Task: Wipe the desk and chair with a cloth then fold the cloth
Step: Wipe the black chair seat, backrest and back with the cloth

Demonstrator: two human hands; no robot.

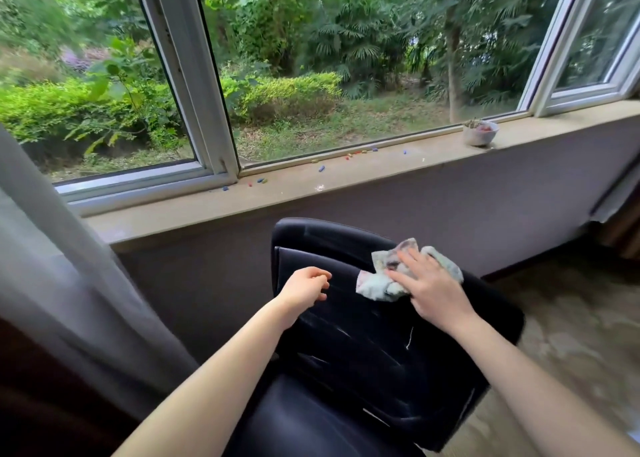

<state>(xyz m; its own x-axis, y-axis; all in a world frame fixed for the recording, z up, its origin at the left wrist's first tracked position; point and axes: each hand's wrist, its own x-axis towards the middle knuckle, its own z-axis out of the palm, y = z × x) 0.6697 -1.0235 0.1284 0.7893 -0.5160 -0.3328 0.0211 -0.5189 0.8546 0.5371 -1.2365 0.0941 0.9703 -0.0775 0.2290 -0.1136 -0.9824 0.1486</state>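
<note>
In the head view, the step in hand looks like the chair part of the wiping. A black, glossy, leather-look office chair (363, 363) fills the lower middle, its padded backrest turned towards the person. A crumpled pale cloth with faded coloured patches (375, 285) lies on the upper part of that backrest, near the chair's top edge. The right hand (433, 290) rests on top of the cloth with its grip wide: the fingers are straight and spread, pressing the fabric flat against the chair rather than curling round it. The left hand (304, 288) hangs just over the chair's upper left part, beside the cloth but apart from it. Its grip is loose, the fingers lightly curled with nothing in them, and I cannot tell whether it touches the backrest. Pale streaks show lower down on the chair's surface, so much of the backrest probably remains to be wiped, and the seat at the bottom edge too. The next move calls for firm flat pressure from the right hand, sweeping the cloth down and across the chair, while the left hand could steady the backrest against swivelling. No bench is plainly in view, and the folding is not yet begun. Beyond the chair runs a beige stone windowsill (194, 210), and left of the chair hangs a sheer grey curtain (52, 266).
</note>
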